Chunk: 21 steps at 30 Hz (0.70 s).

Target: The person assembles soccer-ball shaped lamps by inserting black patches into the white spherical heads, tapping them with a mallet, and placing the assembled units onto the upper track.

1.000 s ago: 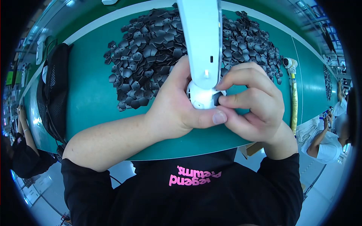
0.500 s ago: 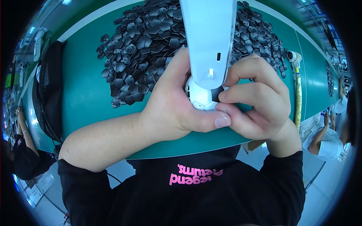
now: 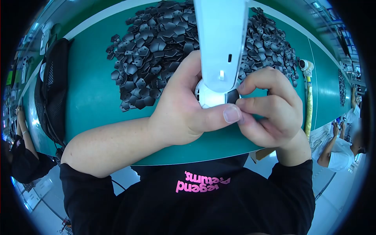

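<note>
black short-sleeved shirt (image 3: 188, 199), pink chest lettering (image 3: 201, 183) reading "Legend Returns", bare forearms

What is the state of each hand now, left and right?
Left hand: closed around the white ball.
Right hand: fingers bent, tips at the black piece by the ball's edge; whether they hold it cannot be told.

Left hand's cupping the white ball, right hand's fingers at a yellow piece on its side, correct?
Not yellow: the head view shows a dark piece. The left hand does cup the white ball, and the right hand has its fingers at that piece on the ball's side.
</note>
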{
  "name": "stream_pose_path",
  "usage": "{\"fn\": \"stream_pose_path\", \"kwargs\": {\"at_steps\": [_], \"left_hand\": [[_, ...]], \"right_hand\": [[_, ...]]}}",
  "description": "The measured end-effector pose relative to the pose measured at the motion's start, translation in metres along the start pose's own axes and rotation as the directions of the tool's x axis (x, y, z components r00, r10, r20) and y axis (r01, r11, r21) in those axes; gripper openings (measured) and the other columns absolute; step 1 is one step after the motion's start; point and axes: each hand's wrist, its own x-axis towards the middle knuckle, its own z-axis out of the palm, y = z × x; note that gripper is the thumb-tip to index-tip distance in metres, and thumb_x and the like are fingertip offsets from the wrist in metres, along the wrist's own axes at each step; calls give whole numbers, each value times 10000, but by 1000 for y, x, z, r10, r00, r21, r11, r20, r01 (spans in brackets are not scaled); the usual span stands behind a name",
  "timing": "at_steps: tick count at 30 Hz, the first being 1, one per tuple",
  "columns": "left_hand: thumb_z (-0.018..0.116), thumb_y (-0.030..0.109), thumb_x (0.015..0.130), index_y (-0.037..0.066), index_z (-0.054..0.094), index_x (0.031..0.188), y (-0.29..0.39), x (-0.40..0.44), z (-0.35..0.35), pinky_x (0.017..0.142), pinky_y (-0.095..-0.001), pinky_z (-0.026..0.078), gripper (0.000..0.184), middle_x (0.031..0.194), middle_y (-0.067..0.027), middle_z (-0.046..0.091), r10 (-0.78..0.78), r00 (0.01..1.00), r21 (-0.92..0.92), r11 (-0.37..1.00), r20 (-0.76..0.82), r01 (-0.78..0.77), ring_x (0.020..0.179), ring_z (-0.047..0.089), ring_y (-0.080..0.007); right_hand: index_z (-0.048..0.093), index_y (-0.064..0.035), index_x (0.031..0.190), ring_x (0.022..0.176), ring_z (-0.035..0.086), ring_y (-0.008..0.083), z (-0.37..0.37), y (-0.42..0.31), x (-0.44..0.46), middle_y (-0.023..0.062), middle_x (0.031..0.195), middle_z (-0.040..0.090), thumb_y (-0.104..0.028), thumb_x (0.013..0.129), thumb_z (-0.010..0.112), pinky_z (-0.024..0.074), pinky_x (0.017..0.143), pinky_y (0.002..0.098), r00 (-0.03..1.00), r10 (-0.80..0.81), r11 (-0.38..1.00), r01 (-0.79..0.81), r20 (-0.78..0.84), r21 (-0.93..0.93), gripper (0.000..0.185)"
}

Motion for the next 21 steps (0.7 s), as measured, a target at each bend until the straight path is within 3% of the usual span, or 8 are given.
{"fn": "stream_pose_path", "kwargs": {"at_steps": [2,5,8,15,17,19,21], "left_hand": [[831,413,763,23,336,1442,2,-1,0,1029,-375,465,926,1293,-115,529,1,1000,19,1000,3,-1,1195,555,-220],[817,419,772,20,378,1410,6,-1,1,1018,-371,466,872,1283,-128,535,20,1000,65,998,20,-21,1187,556,-224],[833,209,790,29,528,1230,3,-2,1,897,-317,495,565,1117,-60,600,114,993,-5,993,-23,-114,1020,587,-136],[790,169,847,15,594,1146,-3,-1,-2,865,-311,518,390,1084,-72,635,177,984,74,982,-23,-175,990,619,-138],[779,157,859,12,600,1135,-3,-1,-1,857,-308,522,359,1075,-72,638,174,984,92,981,-42,-169,989,622,-137],[767,141,869,10,600,1147,-5,-2,-1,849,-297,524,351,1073,-65,642,267,962,136,956,-51,-258,992,623,-139],[762,133,874,8,600,1154,-7,-3,0,845,-291,525,347,1072,-61,644,323,945,160,936,-44,-313,994,623,-140]], "right_hand": [[635,-30,914,779,626,244,1,1,-4,152,973,608,-17,700,739,505,657,344,999,-38,999,38,27,7,238],[639,-36,920,779,628,247,2,-1,-5,149,980,608,-19,691,750,507,657,344,999,-46,999,46,26,-19,255],[643,-40,926,781,630,250,6,-2,-6,147,984,609,-24,680,765,510,659,343,997,-73,996,73,12,-41,275],[657,-40,916,778,640,267,7,1,-5,141,971,617,-39,666,800,516,644,343,990,-134,988,137,45,-70,288],[634,-26,1005,860,640,263,4,8,-7,146,1040,603,-81,693,816,526,728,351,988,-148,989,149,41,-24,365],[623,-18,1049,901,640,261,6,9,-9,148,1074,597,-102,707,824,532,770,354,987,-155,988,156,37,-5,406],[594,-15,1154,992,617,259,14,4,-9,164,1169,580,-226,709,858,527,835,358,983,141,966,-111,-115,234,558]]}}
